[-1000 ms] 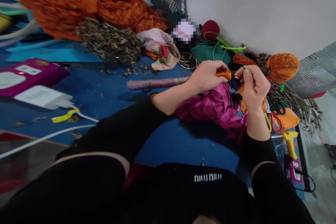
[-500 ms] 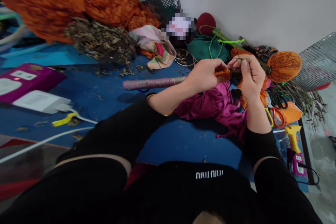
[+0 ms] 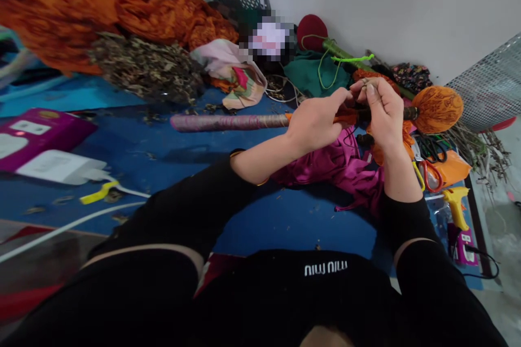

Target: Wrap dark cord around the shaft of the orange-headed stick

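A long wrapped stick (image 3: 232, 122) lies level above the blue table, with an orange cloth-covered ball (image 3: 438, 109) at its right end. My left hand (image 3: 315, 122) is closed round the stick near its middle, where orange cloth shows beside the fingers. Just right of it, my right hand (image 3: 382, 108) pinches a thin dark cord between thumb and forefinger, above the stick's dark section. Crumpled magenta cloth (image 3: 337, 168) lies beneath both hands.
Orange fabric (image 3: 150, 5) and dried plant matter (image 3: 146, 68) are heaped at the back left. A purple power strip (image 3: 44, 130) with a white adapter sits left. Scissors (image 3: 432, 174) and a yellow glue gun (image 3: 456, 206) lie right; a mesh panel (image 3: 484, 87) stands behind.
The stick has shifted left and turned closer to level, its right ball moving slightly left. My right hand has moved a little left and up, still pinching.
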The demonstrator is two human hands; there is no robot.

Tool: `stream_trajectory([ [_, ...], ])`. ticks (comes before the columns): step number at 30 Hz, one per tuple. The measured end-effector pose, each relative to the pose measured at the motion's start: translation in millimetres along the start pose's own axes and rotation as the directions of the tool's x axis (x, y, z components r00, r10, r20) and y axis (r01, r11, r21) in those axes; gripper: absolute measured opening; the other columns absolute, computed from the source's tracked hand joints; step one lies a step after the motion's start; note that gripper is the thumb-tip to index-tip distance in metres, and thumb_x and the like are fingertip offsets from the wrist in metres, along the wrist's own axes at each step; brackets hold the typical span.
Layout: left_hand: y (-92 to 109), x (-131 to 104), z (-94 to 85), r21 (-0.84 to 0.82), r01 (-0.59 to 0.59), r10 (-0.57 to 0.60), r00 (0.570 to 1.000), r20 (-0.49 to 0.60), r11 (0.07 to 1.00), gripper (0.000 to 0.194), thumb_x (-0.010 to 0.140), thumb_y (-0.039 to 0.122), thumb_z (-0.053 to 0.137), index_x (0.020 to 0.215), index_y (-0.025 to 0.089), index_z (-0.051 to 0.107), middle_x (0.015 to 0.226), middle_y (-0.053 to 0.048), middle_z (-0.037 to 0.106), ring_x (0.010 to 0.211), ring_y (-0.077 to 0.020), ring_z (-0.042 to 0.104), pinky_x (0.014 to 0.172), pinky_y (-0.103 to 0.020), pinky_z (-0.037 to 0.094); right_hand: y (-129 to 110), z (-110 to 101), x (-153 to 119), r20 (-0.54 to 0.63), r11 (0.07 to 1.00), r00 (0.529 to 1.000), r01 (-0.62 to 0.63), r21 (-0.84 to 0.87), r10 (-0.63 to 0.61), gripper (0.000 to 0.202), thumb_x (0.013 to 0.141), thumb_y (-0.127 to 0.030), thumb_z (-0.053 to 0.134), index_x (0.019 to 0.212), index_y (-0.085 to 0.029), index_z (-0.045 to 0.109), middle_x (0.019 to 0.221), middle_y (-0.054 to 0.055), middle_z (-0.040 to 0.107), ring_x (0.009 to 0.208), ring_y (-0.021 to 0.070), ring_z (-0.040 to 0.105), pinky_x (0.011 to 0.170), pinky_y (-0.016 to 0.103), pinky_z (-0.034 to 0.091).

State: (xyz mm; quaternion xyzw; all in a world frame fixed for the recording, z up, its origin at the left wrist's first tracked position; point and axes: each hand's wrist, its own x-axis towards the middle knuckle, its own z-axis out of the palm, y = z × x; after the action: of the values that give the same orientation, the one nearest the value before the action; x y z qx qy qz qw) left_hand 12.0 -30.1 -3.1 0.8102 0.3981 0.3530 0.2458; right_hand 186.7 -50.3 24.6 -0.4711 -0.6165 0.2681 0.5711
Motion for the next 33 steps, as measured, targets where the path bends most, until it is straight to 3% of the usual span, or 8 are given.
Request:
stream_trajectory([
  [6,-2,0,2.8,0.032,-0.013,0.014,1.000,-0.011,0.999,0.053,0.081,0.022,0.067,0.134,0.029,0.064,0.109,-0.002,0.083,0.109,-0.0293,0.078,0.096,-0.037,0.058,3,2,-1,-0.036,1.000,0.999,0.015,0.012,-0.015,0.035,0.098,-0.050,0.071,0.077,-0.023,0.063,0.096,-0.001,0.073,0.103,0.0145,0.072,0.098,0.035,0.061],
  [14,-1,2,-0.9,-0.046,-0.026,0.026,1.000,0.004,0.999,0.032,0.084,0.026,0.069,0.116,0.024,0.072,0.107,-0.006,0.083,0.105,-0.0301,0.078,0.096,-0.037,0.057,4,5,-4,-0.110,0.995,0.989,0.096,0.003,-0.095,0.041,0.099,-0.062,0.063,0.082,-0.025,0.064,0.096,0.000,0.071,0.106,0.0168,0.073,0.100,0.039,0.063],
  [18,2,1,-2.7,-0.018,-0.023,0.023,1.000,0.014,1.000,0.035,0.084,0.024,0.067,0.119,0.022,0.072,0.108,-0.007,0.082,0.105,-0.0308,0.077,0.095,-0.038,0.056,6,5,-3,-0.078,0.989,0.986,0.145,-0.026,-0.147,0.044,0.100,-0.066,0.059,0.083,-0.025,0.064,0.095,-0.001,0.072,0.102,0.0162,0.074,0.099,0.039,0.063],
  [24,4,-3,-3.4,0.120,-0.050,0.046,0.998,0.032,0.992,0.055,0.082,0.020,0.061,0.136,0.027,0.068,0.113,-0.003,0.082,0.106,-0.0280,0.077,0.092,-0.035,0.056,10,2,0,-0.057,0.997,0.996,0.063,-0.054,-0.066,0.046,0.096,-0.067,0.065,0.079,-0.025,0.062,0.092,-0.002,0.072,0.099,0.0146,0.074,0.094,0.035,0.063],
  [28,1,-3,-1.1,0.151,-0.121,0.116,0.992,0.045,0.981,0.049,0.085,0.019,0.056,0.130,0.025,0.075,0.119,-0.006,0.082,0.107,-0.0282,0.077,0.090,-0.036,0.056,11,5,0,-0.051,1.000,0.999,0.013,-0.019,-0.013,0.044,0.095,-0.064,0.068,0.077,-0.024,0.063,0.091,-0.002,0.072,0.091,0.0121,0.073,0.092,0.032,0.063],
  [33,-3,0,-2.2,0.171,-0.116,0.110,0.993,0.046,0.978,0.044,0.088,0.021,0.057,0.126,0.023,0.079,0.117,-0.009,0.082,0.108,-0.0306,0.077,0.092,-0.040,0.057,1,1,3,-0.026,0.997,0.999,-0.025,0.069,0.027,0.038,0.093,-0.052,0.075,0.074,-0.022,0.064,0.100,-0.002,0.076,0.079,0.0078,0.073,0.080,0.027,0.064],
])
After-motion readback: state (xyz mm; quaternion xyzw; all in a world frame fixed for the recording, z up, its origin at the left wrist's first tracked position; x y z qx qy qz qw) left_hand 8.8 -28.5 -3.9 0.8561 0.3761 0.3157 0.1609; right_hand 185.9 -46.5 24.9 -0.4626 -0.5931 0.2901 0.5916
